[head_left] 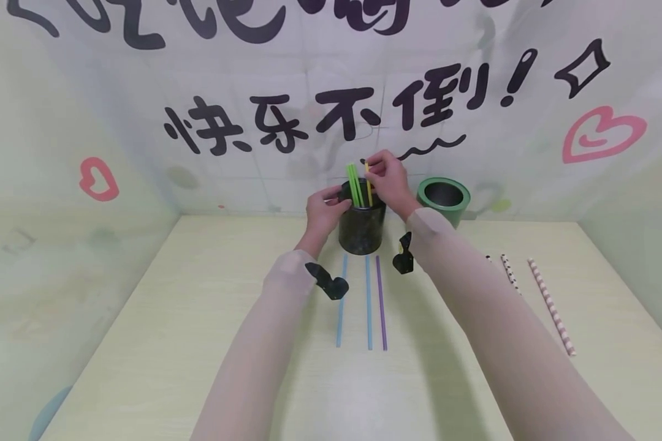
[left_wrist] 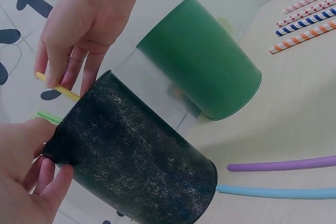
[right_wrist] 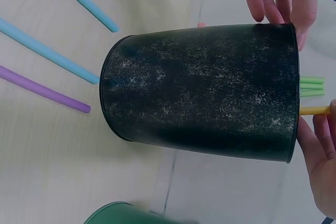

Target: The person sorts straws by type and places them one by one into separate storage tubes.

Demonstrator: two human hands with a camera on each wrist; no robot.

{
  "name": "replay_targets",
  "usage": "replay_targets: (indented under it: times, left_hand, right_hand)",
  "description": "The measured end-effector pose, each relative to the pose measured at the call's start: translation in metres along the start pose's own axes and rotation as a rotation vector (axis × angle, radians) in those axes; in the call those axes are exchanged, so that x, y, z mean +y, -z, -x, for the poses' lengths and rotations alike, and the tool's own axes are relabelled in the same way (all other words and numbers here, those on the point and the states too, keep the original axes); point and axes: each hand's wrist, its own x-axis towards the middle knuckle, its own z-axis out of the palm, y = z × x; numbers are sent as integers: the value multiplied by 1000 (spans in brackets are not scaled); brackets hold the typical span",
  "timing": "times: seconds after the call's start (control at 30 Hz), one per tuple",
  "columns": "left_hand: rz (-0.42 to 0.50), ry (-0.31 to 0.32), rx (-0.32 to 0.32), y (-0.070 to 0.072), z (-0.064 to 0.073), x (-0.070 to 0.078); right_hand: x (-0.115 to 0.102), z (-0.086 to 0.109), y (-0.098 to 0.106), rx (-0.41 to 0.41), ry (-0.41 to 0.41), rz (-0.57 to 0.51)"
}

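Note:
A speckled black bucket [head_left: 362, 231] stands upright at the back of the table, against the wall sheet. My left hand [head_left: 325, 214] grips its rim on the left side, as the left wrist view also shows. Several green straws [head_left: 355, 185] stick out of the bucket's mouth. Between the thumb and fingers of my right hand [head_left: 390, 179] I pinch a yellow straw [head_left: 369, 195], its lower end inside the bucket. The right wrist view shows the yellow straw [right_wrist: 314, 110] beside the green straws [right_wrist: 312, 86] at the rim. The bucket's bottom inside is hidden.
A green bucket [left_wrist: 205, 61] stands just right of the black one. Two blue straws [head_left: 369, 306] and a purple straw [head_left: 382, 306] lie in front. Farther right lie several patterned straws, including a pink striped straw [head_left: 551, 306], partly behind my right sleeve [head_left: 491, 306].

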Motion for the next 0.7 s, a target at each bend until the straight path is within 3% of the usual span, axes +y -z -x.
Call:
replay_targets:
  times: [0.7]
  left_hand:
    - [21, -1, -12, 1, -1, -2]
  right_hand:
    - [3, -13, -9, 4, -94, 57]
